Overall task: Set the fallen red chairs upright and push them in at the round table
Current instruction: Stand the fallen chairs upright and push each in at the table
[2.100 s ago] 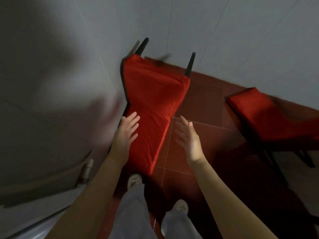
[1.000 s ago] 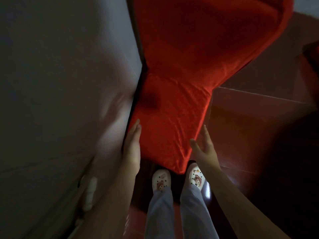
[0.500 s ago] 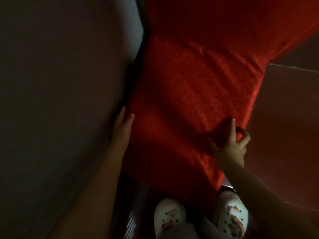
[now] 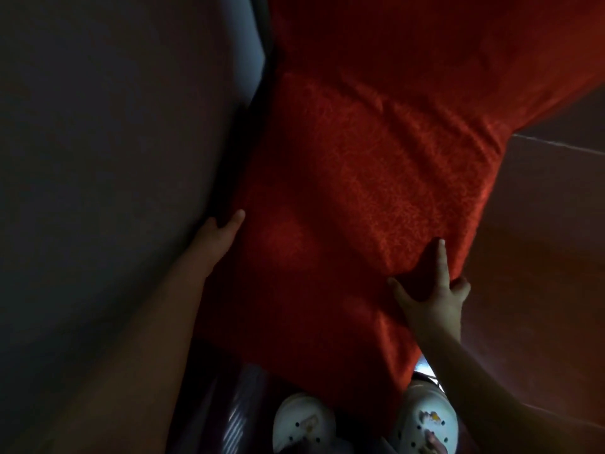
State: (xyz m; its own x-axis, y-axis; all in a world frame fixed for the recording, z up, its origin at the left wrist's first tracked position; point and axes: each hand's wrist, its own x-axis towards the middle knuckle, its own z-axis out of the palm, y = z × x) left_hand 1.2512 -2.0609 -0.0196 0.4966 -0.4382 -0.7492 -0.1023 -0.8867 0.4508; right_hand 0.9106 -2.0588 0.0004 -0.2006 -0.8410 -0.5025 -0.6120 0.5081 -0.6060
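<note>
A fallen red chair (image 4: 366,178), covered in patterned red fabric, fills the middle of the head view, its backrest end pointing toward my feet. My left hand (image 4: 217,235) grips the backrest's left edge. Its thumb lies on the fabric and its fingers are hidden under the edge. My right hand (image 4: 433,290) holds the right edge, with the index finger stretched over the fabric and the other fingers curled round the side. The chair's legs and the round table are out of view.
A pale grey surface (image 4: 114,158) rises close along the chair's left side. Dark red floor tiles (image 4: 540,240) lie to the right. My white shoes (image 4: 422,421) stand just below the backrest's end. The scene is dim.
The view has closed in on the chair. Both hands went from reaching in the air to the backrest's edges. In the last half second the grips barely shifted.
</note>
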